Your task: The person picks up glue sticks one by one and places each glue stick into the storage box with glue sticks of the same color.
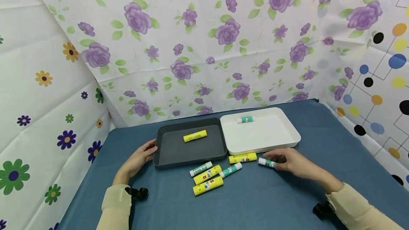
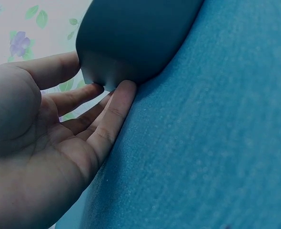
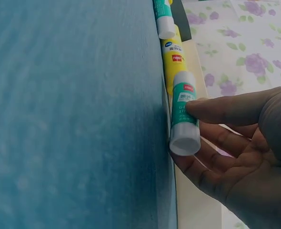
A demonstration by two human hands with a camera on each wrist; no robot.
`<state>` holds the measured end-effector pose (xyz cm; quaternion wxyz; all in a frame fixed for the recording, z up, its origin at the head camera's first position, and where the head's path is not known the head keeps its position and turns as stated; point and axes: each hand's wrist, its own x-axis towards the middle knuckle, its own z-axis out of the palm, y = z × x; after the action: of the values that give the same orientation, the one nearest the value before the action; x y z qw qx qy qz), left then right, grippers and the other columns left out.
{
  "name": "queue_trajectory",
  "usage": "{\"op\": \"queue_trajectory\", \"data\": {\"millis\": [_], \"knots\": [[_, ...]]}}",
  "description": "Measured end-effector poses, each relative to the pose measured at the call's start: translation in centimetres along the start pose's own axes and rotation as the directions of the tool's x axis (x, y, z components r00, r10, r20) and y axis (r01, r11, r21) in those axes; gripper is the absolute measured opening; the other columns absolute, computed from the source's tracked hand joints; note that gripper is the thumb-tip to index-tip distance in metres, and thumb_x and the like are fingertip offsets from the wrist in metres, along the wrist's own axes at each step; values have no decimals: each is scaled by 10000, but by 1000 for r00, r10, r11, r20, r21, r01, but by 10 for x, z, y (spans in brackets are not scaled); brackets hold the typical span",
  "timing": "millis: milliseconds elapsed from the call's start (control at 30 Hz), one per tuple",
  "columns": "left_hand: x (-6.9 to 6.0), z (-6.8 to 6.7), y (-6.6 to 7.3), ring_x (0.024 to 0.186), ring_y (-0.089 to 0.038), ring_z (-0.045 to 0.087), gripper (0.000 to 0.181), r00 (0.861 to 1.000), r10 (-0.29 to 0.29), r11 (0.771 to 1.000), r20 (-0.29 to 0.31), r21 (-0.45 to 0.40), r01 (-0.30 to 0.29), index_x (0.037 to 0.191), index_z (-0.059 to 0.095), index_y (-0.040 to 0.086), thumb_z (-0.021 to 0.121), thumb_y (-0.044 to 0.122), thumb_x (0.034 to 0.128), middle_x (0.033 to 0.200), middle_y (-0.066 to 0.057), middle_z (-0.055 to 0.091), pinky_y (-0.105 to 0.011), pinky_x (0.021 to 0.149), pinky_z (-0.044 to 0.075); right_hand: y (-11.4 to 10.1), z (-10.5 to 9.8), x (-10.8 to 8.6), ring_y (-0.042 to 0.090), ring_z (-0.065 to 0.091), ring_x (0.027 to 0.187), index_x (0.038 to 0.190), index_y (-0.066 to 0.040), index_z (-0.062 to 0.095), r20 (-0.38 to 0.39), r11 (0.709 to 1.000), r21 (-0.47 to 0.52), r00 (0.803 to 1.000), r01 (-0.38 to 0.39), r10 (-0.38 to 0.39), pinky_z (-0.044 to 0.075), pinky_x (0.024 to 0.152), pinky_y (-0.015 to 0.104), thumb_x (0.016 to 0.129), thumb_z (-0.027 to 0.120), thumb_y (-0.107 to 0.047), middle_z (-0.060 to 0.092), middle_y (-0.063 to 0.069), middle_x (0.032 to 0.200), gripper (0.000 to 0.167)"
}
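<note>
My right hand (image 1: 290, 162) pinches a green-and-white glue stick (image 3: 183, 107) between thumb and fingers, close to the front edge of a white tray (image 1: 265, 134). The fairly straight fingertips of my left hand (image 1: 138, 159) touch the left side of a dark grey tray (image 1: 172, 152); the left wrist view shows them against its corner. One yellow glue stick (image 1: 195, 136) lies in the grey tray, and a green glue stick (image 1: 245, 119) in the white one. Just before the trays lie several more, including a yellow glue stick (image 1: 243, 158) and a green glue stick (image 1: 230, 169).
The two trays stand side by side on a blue tablecloth (image 1: 255, 205). Behind them hangs a flowered cloth (image 1: 198, 45), with patterned cloths at both sides. Two more yellow sticks and another green one lie in a loose group before the grey tray.
</note>
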<state>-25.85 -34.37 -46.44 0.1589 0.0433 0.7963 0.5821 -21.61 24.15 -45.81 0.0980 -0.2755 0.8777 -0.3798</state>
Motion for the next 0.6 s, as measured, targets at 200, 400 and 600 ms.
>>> {"op": "queue_trajectory", "data": {"millis": [200,400,600], "knots": [[0,0,0,1536,-398,259,664,1000,4,1000,2,-3,-4,1684,147,103,459,323,1140,1691,-210,206,-604,1231,278,-1,-5,-1,184,662,1054,1356,-32,681,16,998,65,1000,15,-16,596,813,317,984,715,-73,699,108,1250,376],[0,0,1,1536,-397,260,667,1000,7,1000,4,-9,-7,1683,150,101,464,324,1139,1688,-210,210,-603,1230,280,-3,-12,0,124,664,1035,1335,-65,706,12,994,106,1000,4,-6,593,818,300,993,705,-86,690,135,1300,343],[0,0,0,1540,-399,251,668,1000,0,1000,1,-4,0,1685,143,106,460,326,1140,1693,-210,197,-603,1230,280,-8,-24,5,176,681,1015,1340,-73,707,-4,990,129,999,49,-49,603,818,305,1007,684,-71,696,128,1289,335]]}}
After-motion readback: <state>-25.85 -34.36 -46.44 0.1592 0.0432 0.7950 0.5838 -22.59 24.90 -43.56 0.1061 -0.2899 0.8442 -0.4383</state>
